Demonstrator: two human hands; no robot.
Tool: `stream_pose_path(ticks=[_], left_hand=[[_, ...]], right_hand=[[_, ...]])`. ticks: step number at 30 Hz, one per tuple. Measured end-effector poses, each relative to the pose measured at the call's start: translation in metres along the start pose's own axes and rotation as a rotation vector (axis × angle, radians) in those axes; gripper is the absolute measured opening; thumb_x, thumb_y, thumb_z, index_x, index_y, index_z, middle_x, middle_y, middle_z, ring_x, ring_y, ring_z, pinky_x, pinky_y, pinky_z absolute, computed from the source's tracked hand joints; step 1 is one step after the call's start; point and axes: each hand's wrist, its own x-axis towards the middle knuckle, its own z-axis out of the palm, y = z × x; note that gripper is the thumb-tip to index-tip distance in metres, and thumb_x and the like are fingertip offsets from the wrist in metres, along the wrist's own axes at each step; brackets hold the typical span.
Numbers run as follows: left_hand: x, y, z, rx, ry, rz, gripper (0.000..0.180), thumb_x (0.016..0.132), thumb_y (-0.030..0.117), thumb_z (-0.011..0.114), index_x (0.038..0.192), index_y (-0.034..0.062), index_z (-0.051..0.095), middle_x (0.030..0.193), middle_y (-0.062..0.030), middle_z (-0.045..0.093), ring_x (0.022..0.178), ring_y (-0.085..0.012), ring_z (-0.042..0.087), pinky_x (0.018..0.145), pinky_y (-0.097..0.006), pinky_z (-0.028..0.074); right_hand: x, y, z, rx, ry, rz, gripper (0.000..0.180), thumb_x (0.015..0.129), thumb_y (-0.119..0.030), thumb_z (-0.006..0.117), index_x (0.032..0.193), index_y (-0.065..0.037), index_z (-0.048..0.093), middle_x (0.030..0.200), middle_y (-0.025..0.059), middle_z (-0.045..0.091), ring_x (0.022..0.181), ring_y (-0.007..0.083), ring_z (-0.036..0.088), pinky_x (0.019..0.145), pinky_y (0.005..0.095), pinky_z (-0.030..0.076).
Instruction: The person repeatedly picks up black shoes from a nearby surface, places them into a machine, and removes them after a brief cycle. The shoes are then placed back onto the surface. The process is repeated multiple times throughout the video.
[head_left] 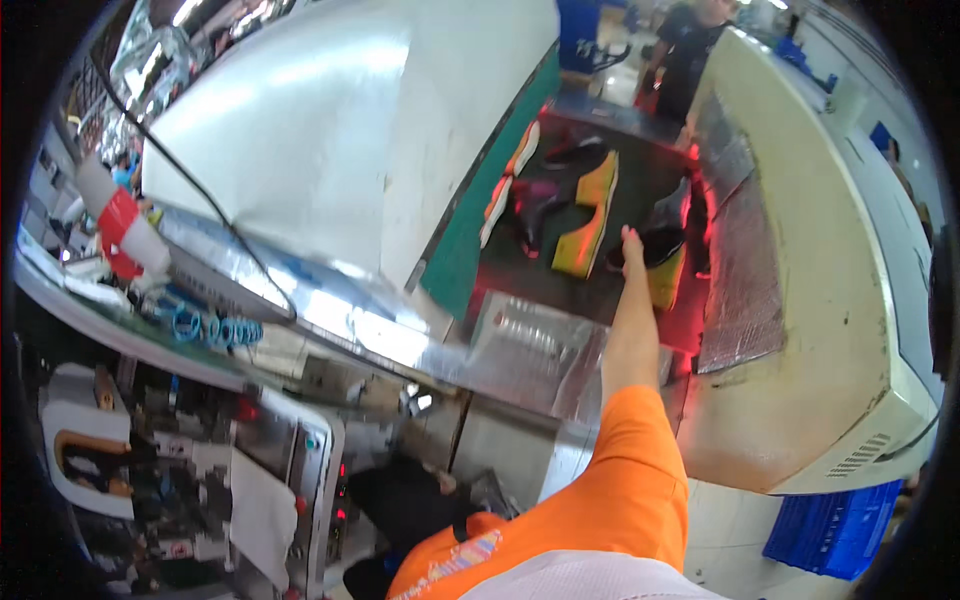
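My right hand (pixel 632 252) reaches over a dark conveyor belt (pixel 500 275), with its fingers closed at a black shoe upper (pixel 660 246); the fingertips are partly hidden. Beside that upper lies a yellow sole (pixel 667 285). To the left of my hand, two more yellow soles, one farther (pixel 597 182) and one nearer (pixel 578 246), lie almost end to end. Other dark shoe uppers (pixel 576 153) rest next to them. Along the belt's left edge stand white-and-orange soles (pixel 496 208). No left hand can be made out.
A large metal hood (pixel 330 110) borders the belt at left, and a cream machine housing (pixel 830 300) at right, both glowing red near the belt. Behind the belt stands a person in dark clothes (pixel 688 50). A blue crate (pixel 832 530) sits at lower right; another machine (pixel 270 500) is at lower left.
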Motion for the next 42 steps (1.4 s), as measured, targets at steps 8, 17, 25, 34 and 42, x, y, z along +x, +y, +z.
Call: stream_pose_path(ticks=[8,17,25,34,42], left_hand=[[-0.044,-0.038,0.056,0.290,-0.061,-0.018,0.054,0.085,0.042,0.054,0.122,0.0045,0.042,0.122,-0.0138,0.049,0.112,-0.0269,0.047,0.095,-0.044,0.038],[-0.057,-0.036,0.054,0.382,-0.351,-0.236,0.055,0.089,0.043,0.049,0.129,0.0082,0.037,0.129,-0.0103,0.045,0.120,-0.0242,0.042,0.100,-0.043,0.032],[-0.197,-0.096,0.154,0.942,-1.449,0.016,0.066,0.089,0.048,0.047,0.140,0.0162,0.021,0.142,-0.0111,0.031,0.130,-0.0251,0.030,0.100,-0.048,0.031],[-0.183,-0.024,0.168,0.134,-1.184,0.464,0.054,0.081,0.037,0.059,0.124,0.0044,0.047,0.128,-0.0082,0.047,0.119,-0.0245,0.042,0.104,-0.042,0.028],[-0.213,0.056,0.113,0.381,-0.751,0.912,0.040,0.076,0.018,0.073,0.108,0.0004,0.058,0.105,-0.0039,0.061,0.095,-0.0135,0.055,0.084,-0.028,0.044]], right_hand=[[-0.064,-0.107,-0.048,0.280,-0.102,-0.061,0.044,0.088,-0.037,0.054,0.105,0.002,0.063,0.103,0.0076,0.063,0.097,0.0147,0.056,0.086,0.0292,0.040],[-0.357,-0.260,-0.133,0.378,-0.593,-0.095,0.023,0.084,-0.012,0.059,0.105,-0.002,0.064,0.095,0.0021,0.063,0.088,0.0066,0.056,0.078,0.0219,0.044],[-0.564,-0.316,-0.082,0.245,-1.337,-0.376,0.025,0.079,0.002,0.059,0.103,-0.003,0.065,0.099,0.0021,0.060,0.096,0.0084,0.053,0.081,0.0212,0.042],[-0.710,-0.309,0.008,0.451,-1.946,0.030,0.019,0.073,-0.001,0.068,0.085,-0.009,0.056,0.088,-0.0011,0.054,0.083,0.0076,0.050,0.071,0.0217,0.040],[-0.813,-0.328,0.107,0.421,-2.258,-0.057,0.073,0.078,-0.049,0.064,0.126,0.001,0.044,0.121,0.0089,0.052,0.112,0.0176,0.048,0.098,0.0305,0.034]])
